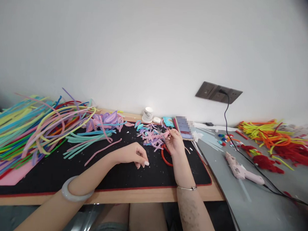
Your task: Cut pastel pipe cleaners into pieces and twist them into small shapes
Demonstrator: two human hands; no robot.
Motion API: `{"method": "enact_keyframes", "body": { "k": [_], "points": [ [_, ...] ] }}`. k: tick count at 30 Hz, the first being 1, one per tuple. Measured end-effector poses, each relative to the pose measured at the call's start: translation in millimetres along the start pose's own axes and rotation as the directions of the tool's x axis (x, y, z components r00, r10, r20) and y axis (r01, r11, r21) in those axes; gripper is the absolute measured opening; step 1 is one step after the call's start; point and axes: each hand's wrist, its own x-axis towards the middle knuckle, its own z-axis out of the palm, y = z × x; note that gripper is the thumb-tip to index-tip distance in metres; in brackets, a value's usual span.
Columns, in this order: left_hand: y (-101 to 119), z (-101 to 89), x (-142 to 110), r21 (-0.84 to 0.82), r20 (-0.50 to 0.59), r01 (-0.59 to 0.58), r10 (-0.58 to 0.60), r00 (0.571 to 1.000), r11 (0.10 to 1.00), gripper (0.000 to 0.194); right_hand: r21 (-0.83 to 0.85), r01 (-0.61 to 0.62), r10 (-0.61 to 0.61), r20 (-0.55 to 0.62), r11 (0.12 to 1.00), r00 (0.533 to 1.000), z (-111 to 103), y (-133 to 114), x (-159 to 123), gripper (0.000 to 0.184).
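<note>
My left hand (pixel 133 154) rests on the black mat (pixel 65 169), fingers curled downward with their tips on the mat, pinched on something too small to make out. My right hand (pixel 174 142) reaches forward to a pile of short pink, purple and blue pipe cleaner pieces (pixel 151 135), its fingers closed around a small tool or piece that I cannot name. A red ring (pixel 165 157) lies on the mat just under my right wrist. One loose pink pipe cleaner (pixel 102 151) lies left of my left hand.
A big heap of long coloured pipe cleaners (pixel 28 123) fills the left. A phone (pixel 183 127), a small cup (pixel 148 113) and a pink glue gun (pixel 239 171) with its cord sit nearby. Red, orange and yellow pipe cleaners (pixel 275 139) lie on the grey sheet at right.
</note>
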Motion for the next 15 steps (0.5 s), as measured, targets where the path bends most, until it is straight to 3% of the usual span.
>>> {"method": "enact_keyframes", "body": {
  "k": [9, 12, 15],
  "points": [
    [-3.7, -3.3, 5.8, -0.122, -0.262, -0.045, 0.012, 0.965, 0.992, 0.038, -0.233, -0.118, 0.176, 0.243, 0.965, 0.954, 14.6, 8.4, -16.5, 0.019],
    [-3.7, -2.0, 5.8, -0.151, -0.252, -0.052, 0.012, 0.968, 0.987, 0.043, -0.372, -0.05, 0.168, 0.293, 0.927, 0.941, 17.5, 17.7, -18.9, 0.018],
    [-3.2, -1.0, 4.8, -0.073, -0.201, -0.052, 0.036, 0.979, 0.996, 0.038, -0.448, 0.005, 0.156, 0.321, 0.894, 0.934, 20.0, 25.9, -19.9, 0.02]
  ]
}}
